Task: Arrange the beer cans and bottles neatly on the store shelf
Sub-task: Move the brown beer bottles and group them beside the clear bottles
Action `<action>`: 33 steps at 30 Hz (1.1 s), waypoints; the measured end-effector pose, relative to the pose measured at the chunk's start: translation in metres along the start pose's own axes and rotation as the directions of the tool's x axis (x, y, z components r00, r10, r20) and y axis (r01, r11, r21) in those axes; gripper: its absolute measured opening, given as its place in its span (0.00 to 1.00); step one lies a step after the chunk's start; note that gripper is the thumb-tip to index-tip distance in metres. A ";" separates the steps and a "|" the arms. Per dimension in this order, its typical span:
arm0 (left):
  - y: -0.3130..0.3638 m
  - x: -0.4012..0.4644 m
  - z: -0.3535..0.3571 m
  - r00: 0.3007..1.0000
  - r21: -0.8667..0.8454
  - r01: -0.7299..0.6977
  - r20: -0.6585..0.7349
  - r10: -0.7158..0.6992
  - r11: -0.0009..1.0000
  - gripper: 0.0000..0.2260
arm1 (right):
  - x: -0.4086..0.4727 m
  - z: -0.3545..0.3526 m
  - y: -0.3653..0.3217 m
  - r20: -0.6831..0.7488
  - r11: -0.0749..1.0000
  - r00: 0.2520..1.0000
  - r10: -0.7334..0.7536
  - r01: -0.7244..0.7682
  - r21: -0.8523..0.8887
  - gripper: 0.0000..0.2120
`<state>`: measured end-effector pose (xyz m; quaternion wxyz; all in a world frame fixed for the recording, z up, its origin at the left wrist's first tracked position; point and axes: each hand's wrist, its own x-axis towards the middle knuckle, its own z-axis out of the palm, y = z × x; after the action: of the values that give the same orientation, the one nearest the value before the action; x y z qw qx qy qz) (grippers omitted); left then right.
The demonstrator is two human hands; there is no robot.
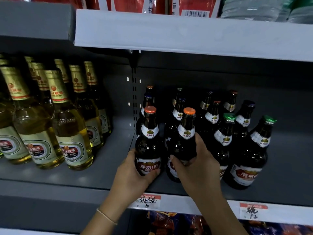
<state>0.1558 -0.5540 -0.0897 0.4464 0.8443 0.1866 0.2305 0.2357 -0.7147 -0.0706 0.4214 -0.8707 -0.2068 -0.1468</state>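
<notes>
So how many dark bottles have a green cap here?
2: one green-capped bottle right of the right hand, the other at the far right. Back caps are too dim to tell.

From my feed: tall bottles (71, 133) sit left on the shelf (105, 167), short bottles (225, 133) in rows right, two (149, 143) up front.

Shop, stocked grey shelves (186, 31), handwritten price tags (149, 201)
</notes>
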 end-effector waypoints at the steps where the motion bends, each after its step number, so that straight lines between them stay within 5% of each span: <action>1: 0.000 0.000 -0.002 1.000 0.038 -0.006 0.001 0.006 0.999 0.26 | 0.000 -0.001 0.001 0.007 1.000 1.000 -0.004 0.004 0.002 0.44; 4: 0.007 0.000 -0.007 0.999 0.104 -0.033 -0.009 0.034 0.994 0.32 | 0.000 -0.006 -0.002 0.003 1.000 1.000 -0.014 0.014 -0.028 0.42; 7: 0.027 -0.007 -0.014 0.998 0.195 0.004 -0.070 0.010 0.981 0.44 | 0.005 -0.027 -0.018 -0.192 0.975 0.960 -0.203 0.181 -0.127 0.31; 11: 0.064 -0.027 -0.018 0.865 0.275 -0.261 -0.359 0.351 0.925 0.23 | 0.045 -0.077 -0.059 -0.258 0.928 0.896 -0.361 0.317 -0.197 0.15; 14: 0.086 -0.027 0.000 0.850 0.256 -0.390 -0.268 0.453 0.884 0.14 | 0.091 -0.097 -0.087 -0.062 0.896 0.923 -0.379 0.349 -0.276 0.13; 17: 0.102 -0.017 0.023 0.874 0.331 -0.417 -0.110 0.473 0.847 0.24 | 0.149 -0.088 -0.094 0.288 0.882 0.935 -0.208 0.307 -0.358 0.17; 21: 0.102 -0.003 0.043 0.934 0.293 -0.323 -0.057 0.354 0.900 0.38 | 0.187 -0.070 -0.088 0.559 0.862 0.818 -0.136 0.376 -0.340 0.25; 33: 0.093 0.007 0.054 0.956 0.304 -0.257 -0.060 0.287 0.918 0.41 | 0.191 -0.064 -0.083 0.590 0.800 0.751 -0.297 0.533 -0.275 0.11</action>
<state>0.2017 -0.6359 -0.0366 0.2699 0.9056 0.1222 0.3034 0.3561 -0.6739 0.1061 0.1039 -0.8766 -0.4682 -0.0404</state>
